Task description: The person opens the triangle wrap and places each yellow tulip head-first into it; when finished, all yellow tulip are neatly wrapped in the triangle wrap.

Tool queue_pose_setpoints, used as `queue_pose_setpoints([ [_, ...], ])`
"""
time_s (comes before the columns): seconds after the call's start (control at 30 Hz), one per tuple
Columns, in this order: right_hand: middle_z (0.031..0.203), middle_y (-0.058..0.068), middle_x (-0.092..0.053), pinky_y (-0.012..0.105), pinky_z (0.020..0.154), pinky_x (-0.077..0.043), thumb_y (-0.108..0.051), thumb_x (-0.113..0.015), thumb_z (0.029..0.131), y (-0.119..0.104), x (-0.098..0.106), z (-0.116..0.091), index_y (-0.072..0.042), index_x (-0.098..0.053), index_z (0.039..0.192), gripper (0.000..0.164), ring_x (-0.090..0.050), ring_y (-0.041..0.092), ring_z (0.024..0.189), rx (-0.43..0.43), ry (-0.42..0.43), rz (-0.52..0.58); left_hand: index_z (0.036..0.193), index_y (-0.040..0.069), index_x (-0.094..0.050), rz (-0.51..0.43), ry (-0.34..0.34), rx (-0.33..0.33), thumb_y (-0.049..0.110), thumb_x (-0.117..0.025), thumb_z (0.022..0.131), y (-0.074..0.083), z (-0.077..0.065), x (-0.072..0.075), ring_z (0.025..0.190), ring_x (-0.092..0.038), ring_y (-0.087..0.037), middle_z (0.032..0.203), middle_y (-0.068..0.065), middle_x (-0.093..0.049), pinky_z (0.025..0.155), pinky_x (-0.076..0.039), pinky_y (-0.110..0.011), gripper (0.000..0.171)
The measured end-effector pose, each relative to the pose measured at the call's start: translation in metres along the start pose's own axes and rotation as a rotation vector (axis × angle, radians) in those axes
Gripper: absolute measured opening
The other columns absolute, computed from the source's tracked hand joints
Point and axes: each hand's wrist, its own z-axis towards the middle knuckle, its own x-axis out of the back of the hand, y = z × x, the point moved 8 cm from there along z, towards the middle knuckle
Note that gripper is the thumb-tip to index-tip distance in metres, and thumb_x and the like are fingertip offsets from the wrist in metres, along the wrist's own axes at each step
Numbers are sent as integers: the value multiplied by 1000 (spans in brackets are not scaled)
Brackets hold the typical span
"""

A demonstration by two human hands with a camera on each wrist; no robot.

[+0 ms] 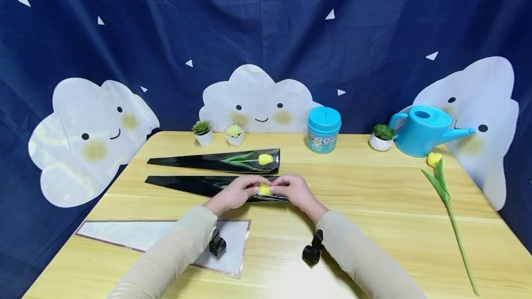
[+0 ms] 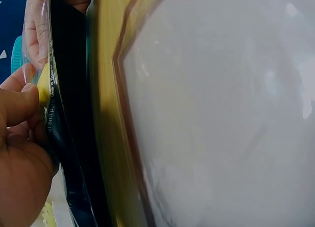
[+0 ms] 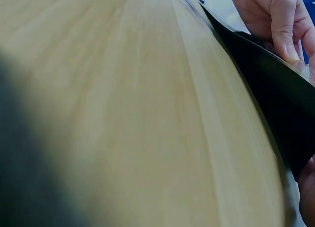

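Observation:
A black flower sleeve (image 1: 183,182) with a clear front lies across the table, holding a yellow tulip (image 1: 264,189). My left hand (image 1: 238,192) pinches the sleeve's clear film beside the bloom, thumb against fingers. From the other side my right hand (image 1: 293,191) grips the sleeve near its wide end, fingertips close to the left ones. In the left wrist view, the right fingers (image 2: 38,32) show through the clear film, just above the yellow petals. The black back hides most of the right hand in the right wrist view, where the left thumb (image 3: 288,47) presses the film.
Behind lies another black sleeve (image 1: 195,160) with a yellow tulip. A flat pale sleeve (image 1: 224,255) is under the left forearm. A loose tulip (image 1: 453,220) lies at right. Small potted plants, a blue-lidded tub (image 1: 324,130) and a blue watering can (image 1: 424,130) line the back.

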Motion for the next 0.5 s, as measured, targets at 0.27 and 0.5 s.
queue_pose_setpoints([
  [0.27, 75, 1, -66, 25, 66, -45, -12, -75, 77, -1, 7, -4, -3, -71, 81, 10, -54, 9, 70, -26, 3, -51, 117, 17, -62, 65, -13, -7, 0, -48, 94, -1, 1, 1, 63, -41, -15, 76, -4, -47, 65, -38, -29, 33],
  [0.5, 77, 1, -65, 29, 68, -47, -11, -73, 79, 4, 34, -20, -5, -70, 84, 9, -56, 13, 72, -44, -34, -81, 118, 19, -62, 144, 16, -28, 1, -49, 94, -4, -3, 6, 80, -45, -17, 95, -1, -56, 73, -38, -33, 32],
])
